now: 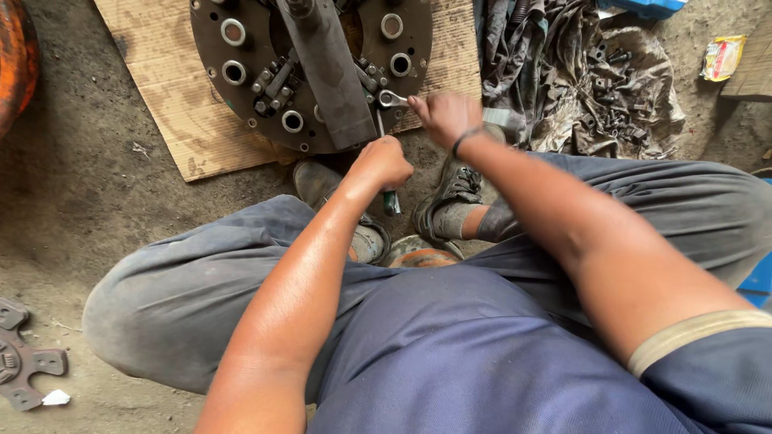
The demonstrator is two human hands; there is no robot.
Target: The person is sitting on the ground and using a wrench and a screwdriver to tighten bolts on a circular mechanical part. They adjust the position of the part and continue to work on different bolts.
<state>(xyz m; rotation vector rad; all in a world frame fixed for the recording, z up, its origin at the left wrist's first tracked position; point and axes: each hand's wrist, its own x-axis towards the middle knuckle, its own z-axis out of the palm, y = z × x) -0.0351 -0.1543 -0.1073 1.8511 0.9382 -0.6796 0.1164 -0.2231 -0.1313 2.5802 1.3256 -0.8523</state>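
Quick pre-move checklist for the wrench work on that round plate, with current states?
1. Right hand on the ring wrench: ok.
2. Wrench ring seated on a fastener of the round metal plate: cannot tell, too small.
3. Left hand closed on a green-tipped tool: ok.
4. Plate resting on the cardboard sheet: ok.
5. Shoes close beside the plate edge: not ok.
6. Loose small parts on the rag, off the plate: ok.

Dirt floor all around. There's a greasy rag pile upper right with loose bolts scattered on it, a yellow wrapper nearby, something blue at the top edge, and a cross-shaped metal plate bottom left.
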